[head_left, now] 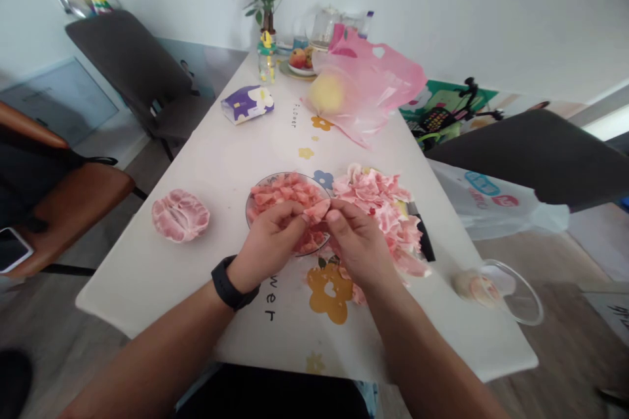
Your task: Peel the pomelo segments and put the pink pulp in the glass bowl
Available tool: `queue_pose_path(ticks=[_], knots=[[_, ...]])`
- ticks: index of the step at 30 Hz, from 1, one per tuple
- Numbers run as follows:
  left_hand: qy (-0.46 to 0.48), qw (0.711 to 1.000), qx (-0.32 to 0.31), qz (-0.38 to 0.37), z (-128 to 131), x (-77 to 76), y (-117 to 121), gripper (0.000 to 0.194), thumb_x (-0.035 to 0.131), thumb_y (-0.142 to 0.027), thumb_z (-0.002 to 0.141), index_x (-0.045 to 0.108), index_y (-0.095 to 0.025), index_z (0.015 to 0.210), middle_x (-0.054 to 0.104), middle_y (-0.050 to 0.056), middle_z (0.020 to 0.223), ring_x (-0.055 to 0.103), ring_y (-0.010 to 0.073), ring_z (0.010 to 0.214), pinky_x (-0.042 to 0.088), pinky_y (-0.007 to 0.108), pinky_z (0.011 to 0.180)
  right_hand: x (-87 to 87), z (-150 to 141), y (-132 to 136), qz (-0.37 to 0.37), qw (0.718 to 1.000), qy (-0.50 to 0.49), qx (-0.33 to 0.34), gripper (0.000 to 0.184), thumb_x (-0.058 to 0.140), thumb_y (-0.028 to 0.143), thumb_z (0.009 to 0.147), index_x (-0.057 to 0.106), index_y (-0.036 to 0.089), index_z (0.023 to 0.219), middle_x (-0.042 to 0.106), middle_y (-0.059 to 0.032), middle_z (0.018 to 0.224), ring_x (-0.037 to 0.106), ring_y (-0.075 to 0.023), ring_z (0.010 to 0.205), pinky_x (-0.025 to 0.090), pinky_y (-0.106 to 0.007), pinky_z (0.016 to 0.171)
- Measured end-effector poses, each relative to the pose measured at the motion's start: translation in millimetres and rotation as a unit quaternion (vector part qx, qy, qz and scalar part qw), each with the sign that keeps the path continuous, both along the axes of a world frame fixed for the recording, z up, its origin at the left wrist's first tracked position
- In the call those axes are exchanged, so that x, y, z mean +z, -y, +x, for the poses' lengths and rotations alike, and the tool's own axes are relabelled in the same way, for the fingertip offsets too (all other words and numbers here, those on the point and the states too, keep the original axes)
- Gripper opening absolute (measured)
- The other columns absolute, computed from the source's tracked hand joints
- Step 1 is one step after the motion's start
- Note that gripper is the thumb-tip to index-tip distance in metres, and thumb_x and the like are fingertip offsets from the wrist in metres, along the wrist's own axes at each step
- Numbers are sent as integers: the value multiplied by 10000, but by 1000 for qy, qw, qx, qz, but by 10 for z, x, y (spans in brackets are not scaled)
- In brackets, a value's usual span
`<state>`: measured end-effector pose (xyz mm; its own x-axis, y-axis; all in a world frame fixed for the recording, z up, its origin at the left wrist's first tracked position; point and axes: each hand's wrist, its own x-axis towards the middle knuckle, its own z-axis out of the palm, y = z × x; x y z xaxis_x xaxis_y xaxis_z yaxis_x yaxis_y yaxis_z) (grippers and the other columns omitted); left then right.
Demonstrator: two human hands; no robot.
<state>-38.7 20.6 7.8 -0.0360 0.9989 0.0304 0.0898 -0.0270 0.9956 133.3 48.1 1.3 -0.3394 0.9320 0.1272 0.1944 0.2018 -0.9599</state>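
Note:
Both hands meet over the near right part of a plate (249, 208) heaped with pink pomelo flesh (289, 188). Between them is a small piece of pomelo (317, 211). My left hand (272, 236), with a dark band on its wrist, pinches the piece from the left. My right hand (361, 242) has thumb and forefinger closed at its right end. Beside my right hand lies a pile of pale pink pomelo peel and membrane (373, 193), partly over a dark flat object (423, 236). Left of the plate sits a peeled pomelo half (180, 215).
Farther back on the white table (196, 163) are a tissue pack (247, 105), a pink plastic bag (373, 78) with a yellow round fruit, a fruit plate and a potted plant (269, 0). A clear container (511, 291) is at the right edge. Chairs flank the table.

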Motion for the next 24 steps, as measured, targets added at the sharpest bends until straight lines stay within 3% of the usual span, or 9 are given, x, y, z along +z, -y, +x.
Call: queue_pose_path(ticks=[3, 8, 11, 13, 15, 17, 21, 24], knots=[[-20, 1000, 6, 3, 11, -33, 10, 141, 607, -286, 915, 657, -210, 807, 607, -34, 680, 519, 114, 597, 447, 245, 568, 42, -40, 25, -18, 998, -26, -53, 266, 771, 482, 917, 740, 244, 1031, 736, -47, 999, 712, -212, 928, 616, -366, 848], [-41, 999, 3, 32, 8, -70, 34, 85, 666, -282, 905, 669, -203, 936, 705, 5, 835, 610, 124, 678, 504, 253, 623, 97, -2, 33, 89, 992, 51, -71, 165, 705, 343, 966, 755, 279, 1110, 738, -64, 1115, 715, -227, 997, 616, -396, 877], [-46, 997, -16, 53, -12, -85, 43, 394, 733, -311, 896, 664, -228, 1274, 764, 74, 1160, 709, 166, 838, 584, 304, 727, 143, 84, 12, 154, 981, 117, -33, 197, 662, 271, 988, 747, 303, 1162, 770, -52, 1122, 731, -233, 1006, 612, -418, 912], [-61, 994, -35, 89, -21, -86, 43, 492, 740, -331, 924, 639, -255, 1399, 752, 94, 1306, 736, 211, 1035, 608, 363, 883, 174, 140, -6, 185, 973, 139, -1, 237, 636, 229, 992, 737, 307, 1191, 784, -41, 1118, 741, -229, 1004, 609, -415, 923], [-79, 988, -46, 122, -24, -74, 38, 402, 713, -356, 969, 690, -257, 1358, 768, 90, 1305, 718, 237, 1161, 578, 409, 1016, 199, 181, -19, 204, 967, 151, 21, 261, 623, 205, 988, 729, 304, 1205, 789, -41, 1129, 745, -230, 1021, 608, -407, 920], [-97, 985, -47, 133, -24, -53, 34, 310, 694, -371, 992, 741, -248, 1272, 796, 82, 1226, 729, 238, 1136, 572, 419, 1033, 216, 204, -24, 210, 964, 160, 30, 262, 627, 200, 980, 721, 299, 1203, 789, -46, 1139, 745, -235, 1029, 607, -400, 903], [-101, 987, -59, 110, -26, -39, 41, 271, 678, -397, 1002, 763, -232, 1200, 810, 78, 1145, 758, 221, 1011, 612, 370, 908, 241, 209, -15, 206, 962, 172, 39, 168, 631, 225, 986, 708, 274, 1127, 783, -49, 1075, 741, -227, 964, 592, -373, 844], [-77, 991, -57, 93, -27, -78, 52, 353, 666, -418, 1009, 724, -226, 1300, 813, 78, 1107, 765, 197, 921, 623, 332, 821, 263, 212, -17, 200, 962, 184, 42, 76, 628, 208, 978, 682, 259, 995, 765, -32, 976, 729, -209, 885, 569, -347, 792]])
